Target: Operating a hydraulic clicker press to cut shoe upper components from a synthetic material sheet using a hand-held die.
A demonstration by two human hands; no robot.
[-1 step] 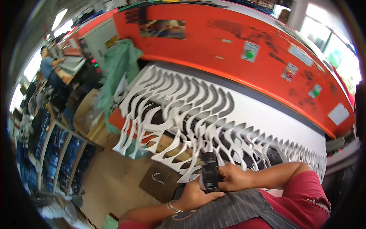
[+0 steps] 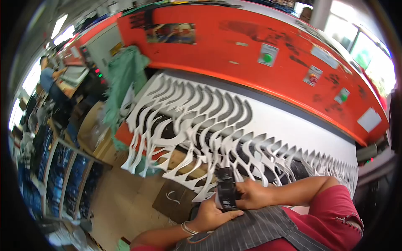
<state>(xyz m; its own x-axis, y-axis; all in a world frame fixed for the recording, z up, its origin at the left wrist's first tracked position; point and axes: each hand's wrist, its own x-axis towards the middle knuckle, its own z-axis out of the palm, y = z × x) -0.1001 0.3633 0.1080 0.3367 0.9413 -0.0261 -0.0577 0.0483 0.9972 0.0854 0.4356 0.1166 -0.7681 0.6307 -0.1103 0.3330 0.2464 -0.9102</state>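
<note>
In front of my apron, both hands are closed on a black, shiny, block-like thing (image 2: 226,187) standing upright, with a light strip at its lower left side. I cannot make out its exact kind. My left hand (image 2: 210,215) grips its lower left, thumb pointing right. From the right side my right hand (image 2: 253,194) holds it with bent fingers, partly hidden behind it. Just beyond, a white sheet (image 2: 289,134) cut with rows of curved slots lies on the machine bed. Its lacy offcut strips (image 2: 184,175) hang over the near edge.
A red machine (image 2: 234,42) with green and red buttons spans the back. Green cloth (image 2: 125,75) hangs at its left end. At left are a shelf with blue stacks (image 2: 69,175) and a carton (image 2: 94,129). A brown board (image 2: 173,201) lies on the floor. Another person (image 2: 52,79) stands far left.
The view has shifted slightly, so the machine and sheet appear a little further left. Both hands keep their hold on the black thing, which has barely moved.
</note>
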